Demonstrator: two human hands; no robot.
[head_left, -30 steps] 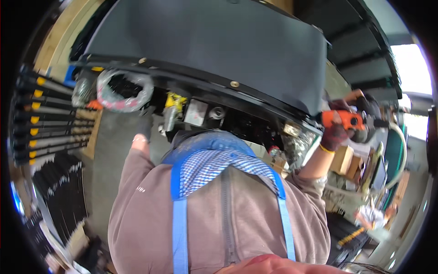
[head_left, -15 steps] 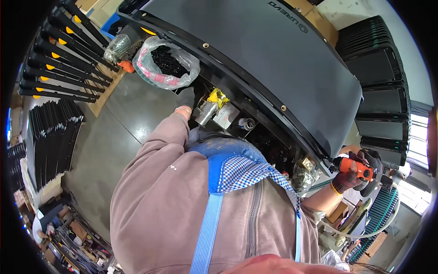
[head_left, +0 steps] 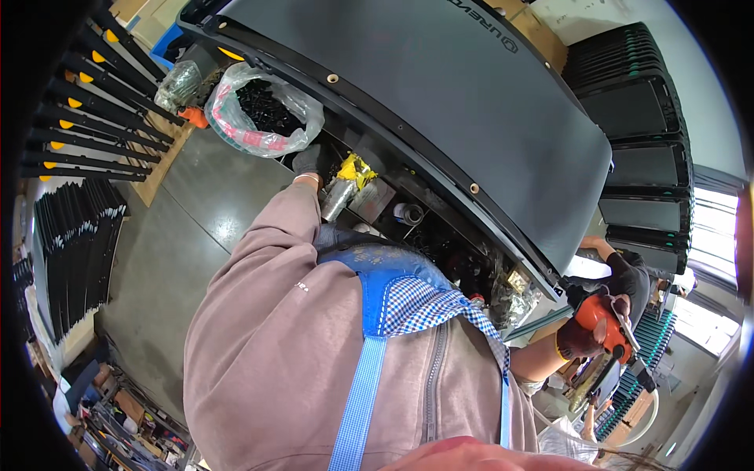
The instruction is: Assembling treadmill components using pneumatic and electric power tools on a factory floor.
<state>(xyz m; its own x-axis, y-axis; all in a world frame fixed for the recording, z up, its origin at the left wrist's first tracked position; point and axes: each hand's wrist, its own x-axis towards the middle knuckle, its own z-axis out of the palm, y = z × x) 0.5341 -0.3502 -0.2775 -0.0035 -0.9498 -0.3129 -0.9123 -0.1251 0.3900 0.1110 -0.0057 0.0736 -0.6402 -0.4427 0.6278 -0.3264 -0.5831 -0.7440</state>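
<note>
In my right hand (head_left: 579, 339), which wears a dark red and black glove, is an orange and black air tool (head_left: 603, 323) with a pale hose. It is beside the right end of a large dark grey panel (head_left: 455, 102). My left hand (head_left: 307, 160), in a grey glove, is lowered at the near side of the panel; its fingers are hidden. Just above it sits a clear plastic bag (head_left: 310, 118) full of small black parts (head_left: 267, 107). To the right of that hand stands a silver can (head_left: 338, 199) with yellow material (head_left: 357, 169) at its top.
Below the panel's near edge, a parts tray holds an open round can (head_left: 409, 213) and crumpled clear plastic (head_left: 514, 302). Black posts (head_left: 102, 133) stand in a row at left, above stacked black panels (head_left: 78, 251). More panels (head_left: 648, 173) are racked at right. Another person (head_left: 628, 275) works beyond my right hand.
My right hand and the air tool have moved down, and the tool is tilted more steeply. The whole view has shifted slightly. My left hand stays beside the bag.
</note>
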